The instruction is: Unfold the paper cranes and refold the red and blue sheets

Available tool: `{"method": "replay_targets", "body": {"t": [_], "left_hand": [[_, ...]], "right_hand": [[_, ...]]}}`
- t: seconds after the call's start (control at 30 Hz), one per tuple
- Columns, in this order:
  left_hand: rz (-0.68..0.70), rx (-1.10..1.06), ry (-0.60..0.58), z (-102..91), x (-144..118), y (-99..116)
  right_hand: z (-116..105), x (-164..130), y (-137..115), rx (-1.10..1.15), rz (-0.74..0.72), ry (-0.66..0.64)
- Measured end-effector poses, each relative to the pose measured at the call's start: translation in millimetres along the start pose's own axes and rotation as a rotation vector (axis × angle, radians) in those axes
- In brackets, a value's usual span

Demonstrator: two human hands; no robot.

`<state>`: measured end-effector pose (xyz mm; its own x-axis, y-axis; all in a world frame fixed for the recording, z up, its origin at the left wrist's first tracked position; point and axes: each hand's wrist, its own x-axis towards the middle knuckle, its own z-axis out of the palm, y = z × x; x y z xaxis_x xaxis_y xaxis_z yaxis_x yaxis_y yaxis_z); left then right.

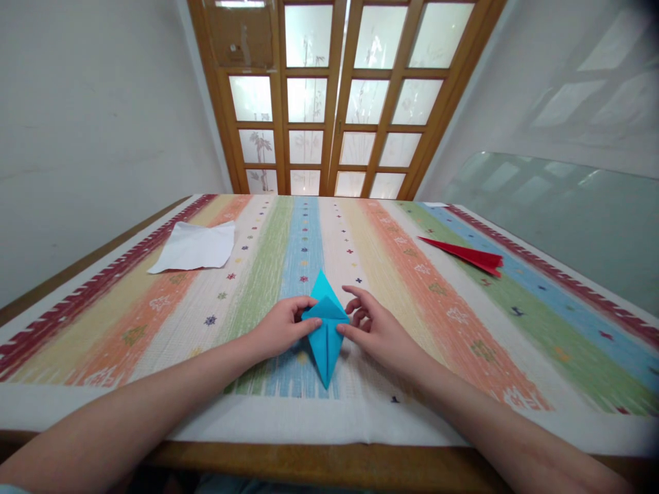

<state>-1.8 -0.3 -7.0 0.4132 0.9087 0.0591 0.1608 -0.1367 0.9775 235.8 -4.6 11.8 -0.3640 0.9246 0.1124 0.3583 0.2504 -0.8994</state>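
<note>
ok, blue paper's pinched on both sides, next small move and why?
Probably press the raised flap flat and crease it. The left hand and right hand each hold a side corner of the blue paper, which lies on the striped cloth with its top flap lifted rather than flat.

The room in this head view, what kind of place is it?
Probably a room in a home, used for paper craft: a table with a striped woven cloth, a wooden lattice door with frosted panes, and folded blue paper between both hands.
</note>
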Motion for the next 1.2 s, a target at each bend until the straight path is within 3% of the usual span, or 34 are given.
{"method": "replay_targets", "body": {"t": [0.17,0.37,0.43,0.6,0.9,1.2], "left_hand": [[0.072,0.223,-0.037,-2.0,0.8,1.3],[0.273,0.670,0.125,-3.9,0.3,-2.0],[0.301,0.742,0.112,-6.3,0.0,-2.9],[0.286,0.733,-0.010,-10.8,-1.0,-1.6],[0.223,0.771,-0.009,-6.3,-1.3,-0.1],[0.388,0.795,-0.212,-19.9,-5.2,2.5]], "right_hand": [[-4.2,6.9,5.2,-0.215,-0.150,0.016],[2.2,10.0,9.5,-0.364,-0.160,-0.066],[2.9,10.0,11.3,-0.425,-0.179,-0.079],[4.3,7.6,14.6,-0.484,-0.253,-0.076],[6.0,8.3,11.8,-0.579,-0.324,-0.088],[-8.7,6.7,7.7,-0.639,-0.529,-0.246]]}}
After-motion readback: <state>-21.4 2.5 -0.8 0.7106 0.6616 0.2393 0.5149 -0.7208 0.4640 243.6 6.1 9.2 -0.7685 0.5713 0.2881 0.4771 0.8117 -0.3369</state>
